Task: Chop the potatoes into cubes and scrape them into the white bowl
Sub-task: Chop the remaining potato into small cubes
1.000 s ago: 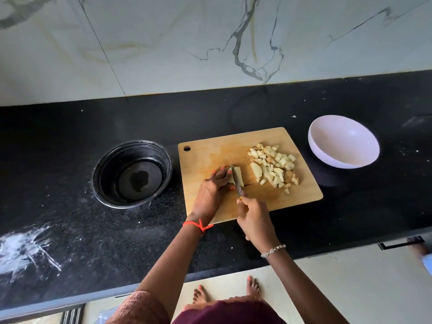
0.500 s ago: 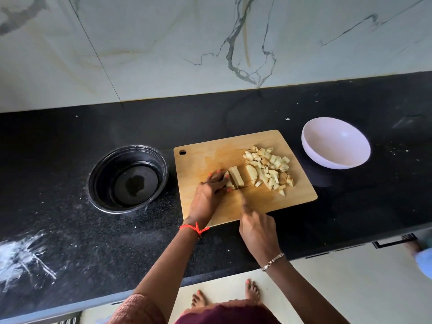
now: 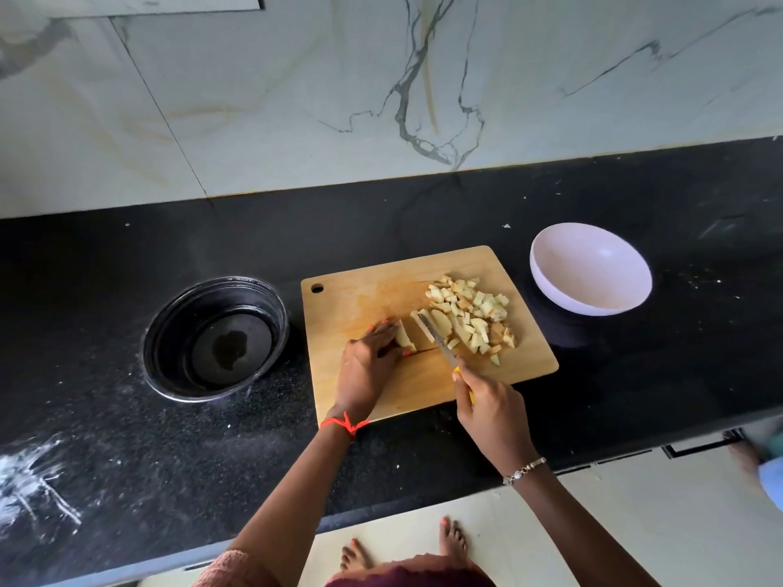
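Left hand [image 3: 367,366] curls over a potato piece [image 3: 404,340] on the cutting board [image 3: 373,290]. Right hand [image 3: 491,413] grips a knife [image 3: 438,341], blade among cut slices [image 3: 441,320]. Potato cubes [image 3: 472,309] are heaped toward the board's right side, near the white bowl [image 3: 593,305].

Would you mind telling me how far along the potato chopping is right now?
Done: a pile of cubes lies on the board. In hand: the left hand holds an uncut piece while the right hand holds the knife against the slices. Left: cubing those, then scraping everything into the bowl, which is empty.
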